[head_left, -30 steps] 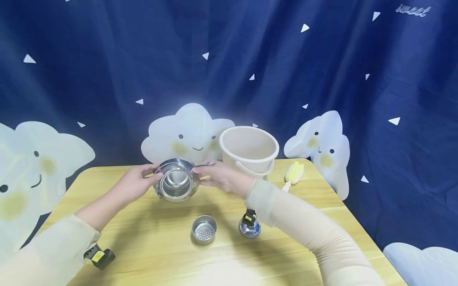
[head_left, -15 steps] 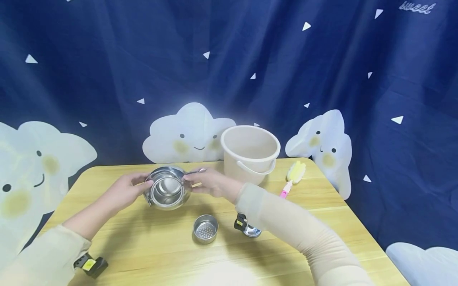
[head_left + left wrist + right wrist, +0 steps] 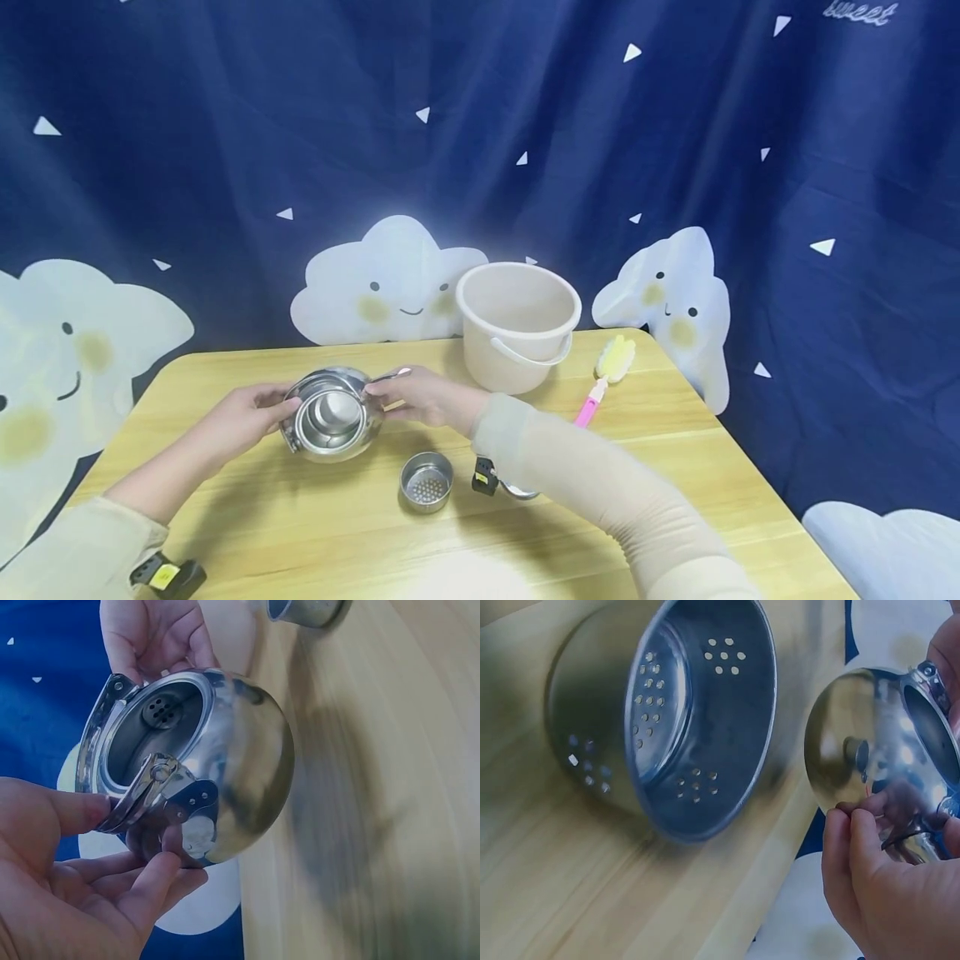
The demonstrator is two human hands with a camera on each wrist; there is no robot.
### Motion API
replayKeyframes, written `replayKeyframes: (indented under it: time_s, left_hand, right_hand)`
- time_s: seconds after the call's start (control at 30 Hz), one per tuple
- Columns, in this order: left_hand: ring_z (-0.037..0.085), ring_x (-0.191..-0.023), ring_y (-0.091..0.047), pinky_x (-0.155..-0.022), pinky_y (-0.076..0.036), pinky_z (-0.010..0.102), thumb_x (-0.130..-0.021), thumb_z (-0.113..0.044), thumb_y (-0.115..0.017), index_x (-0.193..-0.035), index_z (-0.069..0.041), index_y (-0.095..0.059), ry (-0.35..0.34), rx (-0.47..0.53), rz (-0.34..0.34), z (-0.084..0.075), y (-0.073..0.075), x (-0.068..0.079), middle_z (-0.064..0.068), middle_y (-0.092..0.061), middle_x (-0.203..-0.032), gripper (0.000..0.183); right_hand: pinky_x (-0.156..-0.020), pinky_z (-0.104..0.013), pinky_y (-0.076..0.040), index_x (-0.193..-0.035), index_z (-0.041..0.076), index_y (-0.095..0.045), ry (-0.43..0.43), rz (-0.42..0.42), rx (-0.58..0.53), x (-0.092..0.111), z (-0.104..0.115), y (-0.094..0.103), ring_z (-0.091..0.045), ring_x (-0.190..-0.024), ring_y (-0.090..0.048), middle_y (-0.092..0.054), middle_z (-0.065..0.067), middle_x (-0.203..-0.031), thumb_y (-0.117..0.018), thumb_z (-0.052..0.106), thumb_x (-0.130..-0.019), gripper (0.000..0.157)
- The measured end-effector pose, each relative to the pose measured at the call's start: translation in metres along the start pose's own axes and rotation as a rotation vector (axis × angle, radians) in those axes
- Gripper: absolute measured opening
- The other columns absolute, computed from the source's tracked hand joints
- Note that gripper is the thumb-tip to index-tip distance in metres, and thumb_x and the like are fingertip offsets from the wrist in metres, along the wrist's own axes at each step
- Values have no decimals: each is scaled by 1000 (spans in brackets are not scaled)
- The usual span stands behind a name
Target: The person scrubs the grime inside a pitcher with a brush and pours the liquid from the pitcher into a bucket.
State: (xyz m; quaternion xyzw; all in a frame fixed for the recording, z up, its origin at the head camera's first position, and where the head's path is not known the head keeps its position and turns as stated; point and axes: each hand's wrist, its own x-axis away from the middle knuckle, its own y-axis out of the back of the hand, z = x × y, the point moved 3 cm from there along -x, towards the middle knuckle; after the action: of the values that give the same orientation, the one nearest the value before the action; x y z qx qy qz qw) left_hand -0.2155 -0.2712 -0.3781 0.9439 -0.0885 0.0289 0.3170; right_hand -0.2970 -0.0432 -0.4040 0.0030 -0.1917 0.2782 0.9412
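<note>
In the head view, a shiny steel teapot [image 3: 352, 442] without its lid is held above the table, its round mouth tilted toward me. My left hand [image 3: 240, 421] grips its left side, thumb by the hinge of the folded handle and fingers under the body, as the left wrist view shows on the teapot [image 3: 259, 761]. My right hand [image 3: 431, 396] grips the other side around the spout; its fingertips touch the belly in the right wrist view. A perforated steel strainer [image 3: 426, 483] stands upright on the table below. Beside it lies the lid [image 3: 520, 492], mostly hidden by the right sleeve.
A beige bucket [image 3: 498, 362] with its handle lowered stands at the back of the wooden table [image 3: 360, 533]. To its right lies a sponge brush [image 3: 617, 360] with a pink handle, partly behind the right sleeve. A dark blue curtain [image 3: 480, 100] hangs behind.
Both hands have lowered the teapot and brought it left and nearer to me. Its mouth stays tilted toward me. The right sleeve now covers more of the lid and less of the brush.
</note>
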Motion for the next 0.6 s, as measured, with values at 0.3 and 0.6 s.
replayKeyframes:
  time_s: [0.3, 0.6]
  left_hand:
    - [47, -127, -52, -105, -45, 54, -107, -32, -47, -139, 21, -39, 85, -5, 52, 13, 5, 0, 36, -48, -139, 63]
    - [50, -127, -50, -104, -46, 55, -108, -30, -44, -139, 23, -35, 136, -8, 106, 18, 7, -2, 38, -46, -139, 63]
  right_hand:
    - [-92, -37, -57, -104, -2, -69, -79, 15, -26, -10, -9, -7, -22, -93, -63, -64, -9, -94, -70, 9, -93, 16]
    - [-87, -36, -59, -104, -2, -70, -95, 37, -12, -15, -17, -10, -23, -91, -64, -65, -11, -97, -70, 11, -93, 17]
